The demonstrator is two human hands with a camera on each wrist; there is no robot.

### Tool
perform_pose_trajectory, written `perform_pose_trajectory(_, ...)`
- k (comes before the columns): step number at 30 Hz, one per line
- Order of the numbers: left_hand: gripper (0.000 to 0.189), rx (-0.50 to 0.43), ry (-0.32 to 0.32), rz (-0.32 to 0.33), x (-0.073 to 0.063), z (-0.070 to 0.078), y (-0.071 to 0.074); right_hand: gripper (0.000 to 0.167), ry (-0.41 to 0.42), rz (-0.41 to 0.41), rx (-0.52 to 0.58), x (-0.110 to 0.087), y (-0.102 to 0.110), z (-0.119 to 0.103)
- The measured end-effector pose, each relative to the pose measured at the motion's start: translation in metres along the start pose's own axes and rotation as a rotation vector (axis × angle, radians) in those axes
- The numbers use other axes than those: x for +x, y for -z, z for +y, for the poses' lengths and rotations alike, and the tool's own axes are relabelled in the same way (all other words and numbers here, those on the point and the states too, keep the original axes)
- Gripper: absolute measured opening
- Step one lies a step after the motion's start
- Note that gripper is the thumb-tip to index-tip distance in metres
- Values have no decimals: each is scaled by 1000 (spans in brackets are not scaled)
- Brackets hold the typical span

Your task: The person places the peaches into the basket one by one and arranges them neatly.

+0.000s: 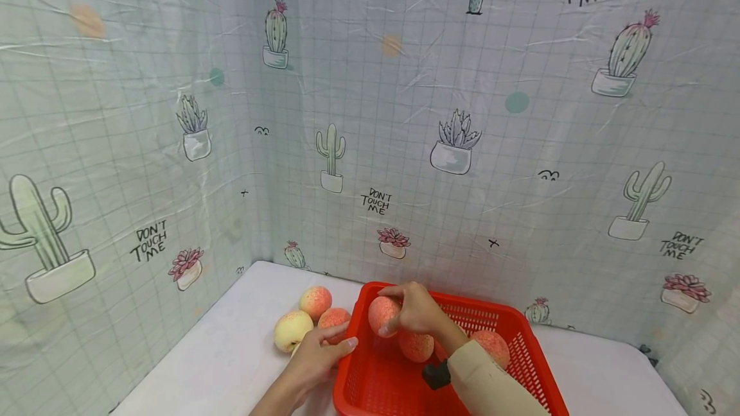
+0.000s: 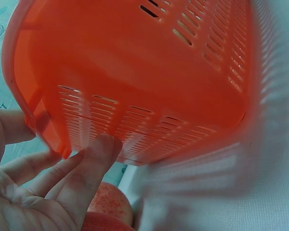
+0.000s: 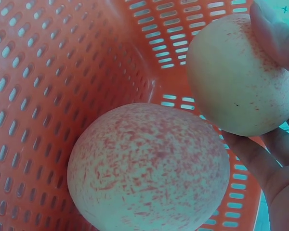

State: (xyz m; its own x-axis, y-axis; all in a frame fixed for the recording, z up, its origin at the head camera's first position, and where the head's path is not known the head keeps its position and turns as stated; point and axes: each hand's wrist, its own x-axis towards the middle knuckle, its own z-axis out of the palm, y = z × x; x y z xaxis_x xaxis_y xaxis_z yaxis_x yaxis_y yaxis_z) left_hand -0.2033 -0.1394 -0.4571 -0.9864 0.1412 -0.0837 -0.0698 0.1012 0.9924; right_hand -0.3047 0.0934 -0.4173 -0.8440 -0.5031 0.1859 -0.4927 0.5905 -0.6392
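My right hand [image 1: 421,310] grips a peach [image 1: 383,314] at the back left inside the red plastic basket [image 1: 381,384]. In the right wrist view the thumb and fingers curve round this peach [image 3: 241,77], which is pale yellow with red speckles on one side. Another speckled peach [image 3: 149,168] sits below it, near the slotted wall. Several peaches, one of them [image 1: 416,346] just under my hand, lie in the basket. My left hand [image 1: 318,355] pinches the basket's left rim, its thumb at the edge and fingers along the outer slotted wall [image 2: 135,115].
Left of the basket on the white table [image 1: 191,364] lie a red-orange peach [image 1: 315,301], a second one [image 1: 334,318] and a pale yellow fruit [image 1: 291,331], close to my left hand. A cactus-print sheet [image 1: 405,146] hangs behind the table. A black object [image 1: 436,375] shows at my right wrist.
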Motion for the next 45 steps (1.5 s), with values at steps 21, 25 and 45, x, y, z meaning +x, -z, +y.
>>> perform_pose_trajectory(21, 67, -11, -6, 2, 3, -2, 1, 61, 1, -42, -21, 5, -3, 5)
perform_pose_trajectory(25, 66, -18, -13, 2, 4, -4, 1, 60, 3, -51, -18, 5, -4, 5)
perform_pose_trajectory(45, 67, 7, 5, 14, 1, 0, -1, 59, -18, -94, 10, 5, -7, 9)
